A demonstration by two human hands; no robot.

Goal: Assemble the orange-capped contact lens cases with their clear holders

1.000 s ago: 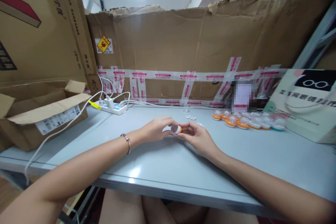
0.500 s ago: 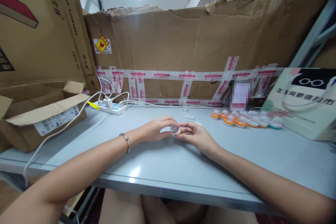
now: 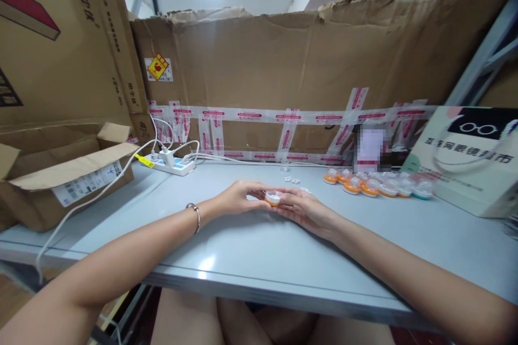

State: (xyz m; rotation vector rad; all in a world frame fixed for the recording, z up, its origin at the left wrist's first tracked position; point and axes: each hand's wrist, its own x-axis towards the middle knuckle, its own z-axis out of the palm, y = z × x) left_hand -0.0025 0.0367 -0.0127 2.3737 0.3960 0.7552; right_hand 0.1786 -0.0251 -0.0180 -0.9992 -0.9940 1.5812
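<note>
Between my two hands, just above the middle of the table, is a small round white piece with an orange base (image 3: 272, 199). My left hand (image 3: 243, 198) grips its left side with thumb and fingers. From the right, my right hand (image 3: 301, 207) closes on the same piece, its fingertips against the side. The piece sits upright, orange part down. Beyond my right hand lie small white parts (image 3: 292, 180) on the table. Several clear-topped round pieces with orange bases (image 3: 369, 188) stand grouped farther right, one of them with a green base (image 3: 422, 193).
An open cardboard box (image 3: 73, 172) stands at the left, beside a white power strip (image 3: 174, 164) with cables. A tall cardboard sheet (image 3: 259, 64) closes off the back. A paper bag (image 3: 465, 172) stands at the right. The table's front edge (image 3: 259, 291) is near my lap.
The white and orange piece has been turned from tilted on its side to upright, with the orange part now underneath. My right hand has rolled slightly and its fingers have shifted along the piece.
</note>
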